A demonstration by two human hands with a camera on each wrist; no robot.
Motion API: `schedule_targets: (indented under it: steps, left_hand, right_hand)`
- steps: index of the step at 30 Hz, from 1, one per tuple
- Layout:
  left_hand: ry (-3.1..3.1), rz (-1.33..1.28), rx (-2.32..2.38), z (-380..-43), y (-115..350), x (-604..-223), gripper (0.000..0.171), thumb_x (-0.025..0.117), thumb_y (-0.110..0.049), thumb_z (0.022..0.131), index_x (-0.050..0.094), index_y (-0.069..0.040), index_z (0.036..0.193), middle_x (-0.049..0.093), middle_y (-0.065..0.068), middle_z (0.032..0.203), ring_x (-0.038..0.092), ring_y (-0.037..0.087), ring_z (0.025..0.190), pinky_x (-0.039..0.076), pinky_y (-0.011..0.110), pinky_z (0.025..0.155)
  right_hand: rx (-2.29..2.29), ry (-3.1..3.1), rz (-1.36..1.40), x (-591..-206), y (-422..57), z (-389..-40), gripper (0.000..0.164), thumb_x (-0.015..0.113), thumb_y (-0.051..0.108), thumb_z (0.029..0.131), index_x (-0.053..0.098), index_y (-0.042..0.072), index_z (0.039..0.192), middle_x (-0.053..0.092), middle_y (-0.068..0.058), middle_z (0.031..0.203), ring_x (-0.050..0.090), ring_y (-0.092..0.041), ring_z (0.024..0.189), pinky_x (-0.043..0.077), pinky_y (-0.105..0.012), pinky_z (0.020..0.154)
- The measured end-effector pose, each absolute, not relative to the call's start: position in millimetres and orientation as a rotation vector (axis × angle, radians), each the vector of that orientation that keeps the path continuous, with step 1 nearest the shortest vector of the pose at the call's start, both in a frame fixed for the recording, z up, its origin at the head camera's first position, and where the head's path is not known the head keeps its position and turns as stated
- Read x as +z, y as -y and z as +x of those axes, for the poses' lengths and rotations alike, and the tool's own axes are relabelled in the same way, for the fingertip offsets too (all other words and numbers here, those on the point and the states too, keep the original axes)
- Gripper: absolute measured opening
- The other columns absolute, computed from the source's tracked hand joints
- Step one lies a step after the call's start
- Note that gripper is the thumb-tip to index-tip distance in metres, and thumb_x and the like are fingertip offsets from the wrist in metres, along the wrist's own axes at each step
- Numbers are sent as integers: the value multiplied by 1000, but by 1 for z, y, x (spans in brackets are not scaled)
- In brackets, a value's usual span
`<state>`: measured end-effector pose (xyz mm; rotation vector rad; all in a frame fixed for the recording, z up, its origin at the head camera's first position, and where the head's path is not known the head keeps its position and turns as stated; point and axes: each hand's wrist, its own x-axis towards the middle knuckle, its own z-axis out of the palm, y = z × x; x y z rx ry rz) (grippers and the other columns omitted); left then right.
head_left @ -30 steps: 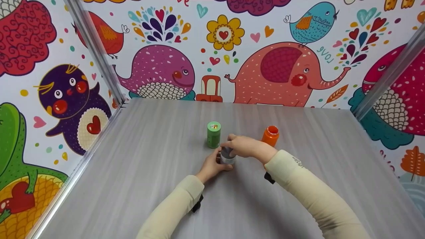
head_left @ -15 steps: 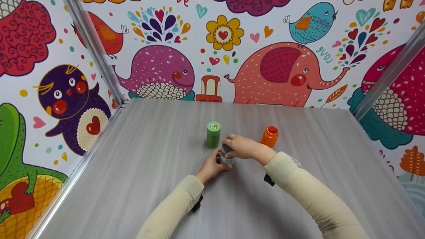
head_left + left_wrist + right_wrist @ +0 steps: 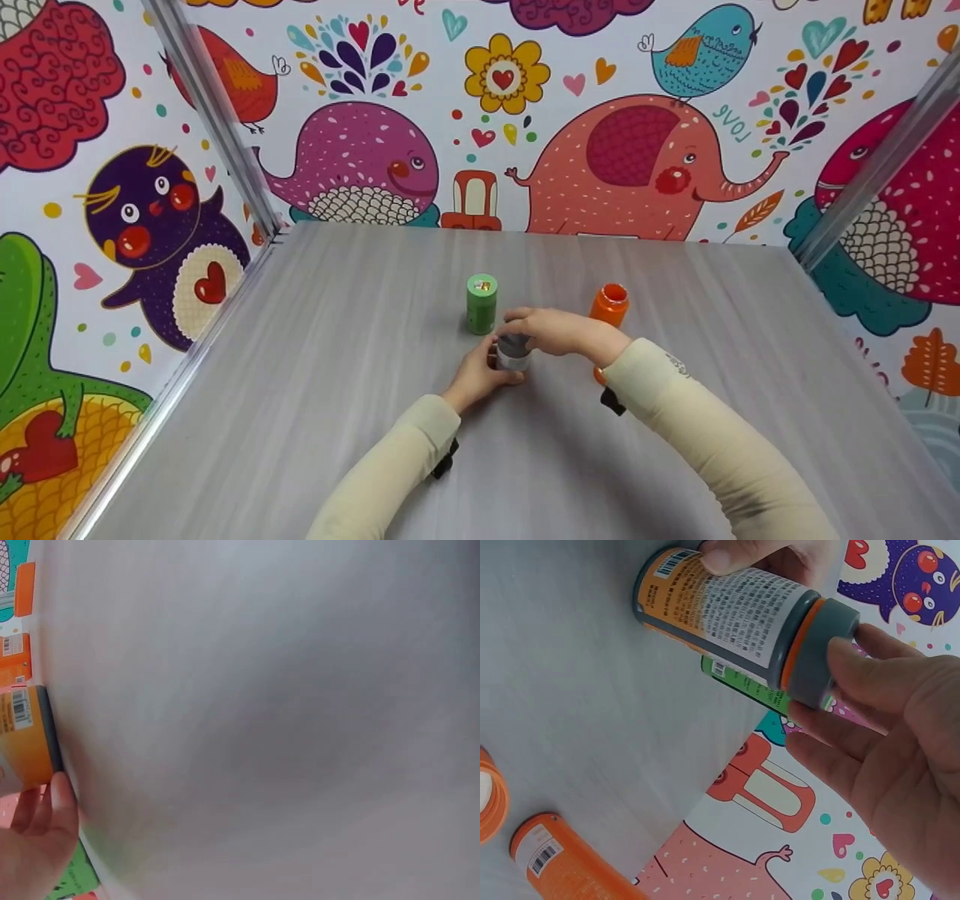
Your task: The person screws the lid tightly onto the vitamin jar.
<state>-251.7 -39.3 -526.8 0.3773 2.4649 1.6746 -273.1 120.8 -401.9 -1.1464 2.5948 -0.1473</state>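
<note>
A bottle [image 3: 720, 607] with an orange and white label and a grey screw cap [image 3: 823, 652] stands on the table in front of me. My left hand [image 3: 480, 373] grips its lower part, thumb on the near side; the left wrist view shows those fingers at the base. From above, my right hand [image 3: 559, 330] holds the grey cap, with thumb and fingers around its sides in the right wrist view. An orange ring shows between cap and bottle body. Just behind the bottle stands a green canister [image 3: 481, 306] with its lid on.
To the right stands an uncapped orange bottle [image 3: 610, 304]. An orange cap [image 3: 489, 795] lies on the table near it, partly hidden by my right wrist in the head view. Printed cartoon walls and metal posts [image 3: 217, 112] border the grey table [image 3: 337, 337].
My right hand's fingers have turned and shifted around the cap, and the wrist has moved slightly right, showing part of the orange cap. The left hand and the bottle stay in place.
</note>
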Motion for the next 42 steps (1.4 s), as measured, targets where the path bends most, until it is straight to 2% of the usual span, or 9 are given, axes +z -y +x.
schedule_targets:
  steps: [3,7,20,23,28,30,34,42]
  left_hand:
    - [-2467,336,1659,-251,37,-524,70,77,-21,73,41,-6,131,55,16,116,56,26,101,44,42,89]
    - [-2467,323,1656,-250,35,-523,64,77,-19,74,43,-7,127,55,15,116,56,25,102,44,41,90]
    - [-2408,288,1681,-251,36,-522,68,76,-22,74,41,-9,130,53,14,120,55,27,107,43,41,93]
    - [-2415,282,1670,-252,35,-522,69,77,-23,74,40,-9,131,52,14,120,55,26,107,43,41,92]
    - [-2445,310,1658,-251,36,-522,69,77,-21,74,40,-7,130,54,15,117,56,26,103,44,41,90]
    - [-2450,323,1664,-251,36,-522,70,77,-21,74,40,-6,132,53,17,117,56,27,102,44,41,89]
    - [-2457,336,1677,-250,37,-522,73,77,-19,74,38,-4,134,52,19,117,55,28,102,44,42,89]
    - [-2465,335,1704,-250,36,-524,68,77,-18,73,41,-5,130,54,18,117,56,28,101,44,42,89]
  right_hand:
    - [-133,-2634,-1115,-404,-120,-272,44,61,7,86,52,12,129,49,-13,125,56,-27,105,46,-40,92]
    - [-146,-2679,-1044,-406,-118,-271,44,63,17,86,52,9,129,51,-13,109,57,-24,90,49,-39,87]
    - [-113,-2733,-1006,-409,-117,-272,46,63,28,86,53,7,126,51,-12,98,55,-21,79,51,-34,79]
    - [-125,-2714,-1057,-409,-118,-273,47,64,26,86,52,6,127,52,-13,102,55,-22,84,50,-35,82]
    - [-130,-2621,-1149,-406,-123,-274,53,65,10,84,47,12,134,47,-13,130,52,-27,112,43,-41,95]
    - [-111,-2596,-1175,-405,-124,-274,55,64,4,84,47,16,134,44,-13,136,48,-28,119,41,-43,97]
    - [-62,-2600,-1219,-405,-124,-274,52,63,2,84,50,17,132,45,-12,136,49,-29,119,42,-42,96]
    - [10,-2632,-1297,-408,-121,-275,49,64,4,83,51,14,130,50,-11,125,54,-25,108,45,-38,93]
